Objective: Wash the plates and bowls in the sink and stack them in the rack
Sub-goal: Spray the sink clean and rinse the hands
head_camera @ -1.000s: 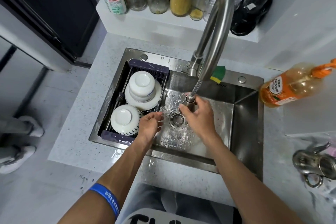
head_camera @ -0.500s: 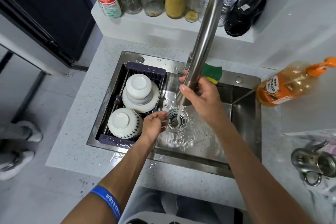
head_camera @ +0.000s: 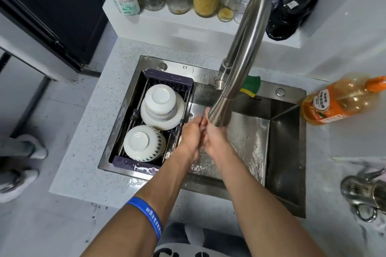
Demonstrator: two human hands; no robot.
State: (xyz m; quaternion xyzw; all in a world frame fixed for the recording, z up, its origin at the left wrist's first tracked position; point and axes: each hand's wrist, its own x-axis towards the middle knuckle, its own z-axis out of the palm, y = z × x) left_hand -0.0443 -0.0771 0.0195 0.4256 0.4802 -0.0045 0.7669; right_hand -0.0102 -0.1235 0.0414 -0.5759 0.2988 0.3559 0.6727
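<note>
Hands: we see the left hand (head_camera: pixel 193 133) and right hand (head_camera: pixel 213 136) pressed together over the sink (head_camera: pixel 286 152), directly under the faucet (head_camera: pixel 240 64) head.
Grip: neither hand holds a dish; fingers lie against each other, loosely bent, and motion blur keeps us from telling more.
Left arm: reaches in from the lower left, forearm straight, wristband (head_camera: pixel 146 216) on it well back from the hand.
Right arm: reaches in from lower centre, forearm angled up and left to meet the left hand; fingertips sit just beside the faucet head.
Rack (head_camera: pixel 167 78): just left of the joined hands, set in the sink's left part.
Bowls: one upturned bowl (head_camera: pixel 144 143) at the rack's near end, close to the left hand; a second bowl (head_camera: pixel 160 100) upturned on a plate (head_camera: pixel 177 119) at the far end.
Sink floor: wet, glistening right of the hands.
Sponge (head_camera: pixel 251 85): on the rim beyond the hands, behind the faucet.
Bottle (head_camera: pixel 338 100): on the counter, well right of the hands.
</note>
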